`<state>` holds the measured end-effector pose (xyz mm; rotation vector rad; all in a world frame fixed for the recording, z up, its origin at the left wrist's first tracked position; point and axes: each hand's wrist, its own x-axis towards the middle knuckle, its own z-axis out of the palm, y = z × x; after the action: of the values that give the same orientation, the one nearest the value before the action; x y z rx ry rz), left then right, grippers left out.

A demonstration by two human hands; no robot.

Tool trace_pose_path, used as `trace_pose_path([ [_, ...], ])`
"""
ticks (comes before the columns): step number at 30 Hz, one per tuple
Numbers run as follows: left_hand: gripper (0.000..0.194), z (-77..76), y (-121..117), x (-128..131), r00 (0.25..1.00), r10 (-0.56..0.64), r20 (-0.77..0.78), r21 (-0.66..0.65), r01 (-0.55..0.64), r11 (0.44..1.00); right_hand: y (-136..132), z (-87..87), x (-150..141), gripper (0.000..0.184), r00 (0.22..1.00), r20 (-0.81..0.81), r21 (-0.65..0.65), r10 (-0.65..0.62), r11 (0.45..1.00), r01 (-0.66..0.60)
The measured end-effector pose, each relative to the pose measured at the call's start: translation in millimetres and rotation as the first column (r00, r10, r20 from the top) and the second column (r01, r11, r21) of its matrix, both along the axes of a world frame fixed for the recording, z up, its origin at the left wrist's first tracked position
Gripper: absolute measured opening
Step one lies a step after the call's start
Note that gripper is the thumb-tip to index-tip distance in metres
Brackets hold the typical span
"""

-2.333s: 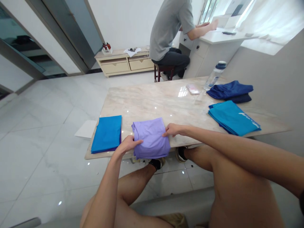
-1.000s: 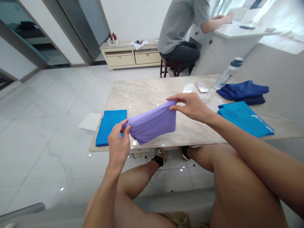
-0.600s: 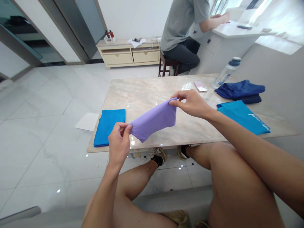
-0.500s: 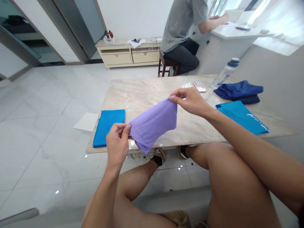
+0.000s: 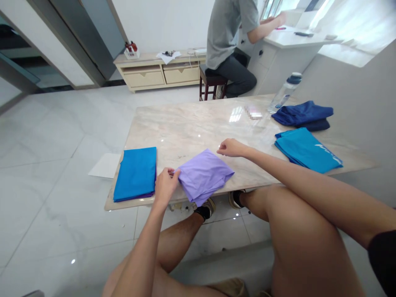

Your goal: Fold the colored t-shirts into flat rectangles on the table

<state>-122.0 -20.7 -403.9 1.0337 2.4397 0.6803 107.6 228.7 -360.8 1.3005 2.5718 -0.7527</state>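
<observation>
A light purple cloth (image 5: 206, 175), folded and slightly rumpled, lies on the marble-patterned table (image 5: 173, 123), with its lower corner hanging past the front edge. My left hand (image 5: 167, 184) pinches its left corner between thumb and fingers. Just beyond the far corner of the cloth hovers my right hand (image 5: 231, 147), its fingers curled together and apart from the fabric, with nothing visible in them. To the left sits a neat stack of folded blue cloth (image 5: 136, 173), with a dark purple layer showing underneath.
On the right are a folded turquoise cloth (image 5: 309, 150) with white lettering, a dark blue cloth (image 5: 303, 114), a water bottle (image 5: 284, 94) and a blurred phone (image 5: 254, 112). A person (image 5: 229, 37) sits on a stool beyond, by a low cabinet (image 5: 145, 78).
The purple cloth was stretched in the air between both hands and now rests on the table. My right hand has let go of its corner and moved lower.
</observation>
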Motion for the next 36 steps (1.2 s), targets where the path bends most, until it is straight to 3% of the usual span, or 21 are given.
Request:
trace_pose_path([
  [3, 0.049, -5.6, 1.4, 5.7, 0.994, -0.087, -0.060, -0.117, 0.080, 0.990, -8.4, -10.4, 10.2, 0.037, 0.993, 0.108, -0.160, 0.044, 0.987, -0.027],
  [7, 0.059, -5.2, 2.5, 7.2, 0.989, -0.147, 0.004, -0.207, 0.144, 0.968, -13.6, -18.1, 20.4, 0.042, 0.972, 0.199, -0.337, 0.125, 0.940, -0.052],
  [9, 0.054, -4.0, 4.7, 11.0, 0.989, -0.137, 0.061, -0.189, 0.146, 0.971, -13.3, -15.3, 22.7, 0.039, 0.962, 0.236, -0.312, 0.136, 0.948, -0.057],
  [13, 0.044, 6.1, 7.3, 29.4, 0.964, -0.099, 0.249, -0.019, 0.107, 0.994, -17.6, 7.6, 22.0, 0.027, 0.976, 0.188, -0.104, 0.106, 0.991, -0.088],
  [18, 0.054, 49.4, -16.6, 37.2, 0.870, -0.036, 0.492, 0.206, -0.076, 0.976, -46.5, 40.8, 20.3, 0.034, 0.979, 0.126, 0.065, 0.157, 0.984, -0.166],
  [23, 0.059, 111.7, -54.1, 6.6, 0.800, 0.139, 0.583, 0.280, -0.359, 0.890, -80.3, 51.8, 21.5, 0.041, 0.965, 0.101, 0.099, 0.243, 0.962, -0.253],
  [29, 0.043, 167.5, -37.2, -52.5, 0.808, 0.259, 0.529, 0.419, -0.514, 0.748, -80.9, 43.6, 30.8, 0.040, 0.957, 0.130, 0.134, 0.260, 0.952, -0.277],
  [33, 0.045, 187.6, -26.6, -85.3, 0.797, 0.323, 0.510, 0.479, -0.575, 0.663, -62.9, 32.5, 42.0, 0.039, 0.969, 0.085, 0.142, 0.234, 0.959, -0.244],
  [36, 0.039, 179.0, -37.9, -94.9, 0.790, 0.360, 0.497, 0.474, -0.595, 0.649, -51.4, 27.1, 46.5, 0.039, 0.971, 0.069, 0.131, 0.227, 0.963, -0.234],
])
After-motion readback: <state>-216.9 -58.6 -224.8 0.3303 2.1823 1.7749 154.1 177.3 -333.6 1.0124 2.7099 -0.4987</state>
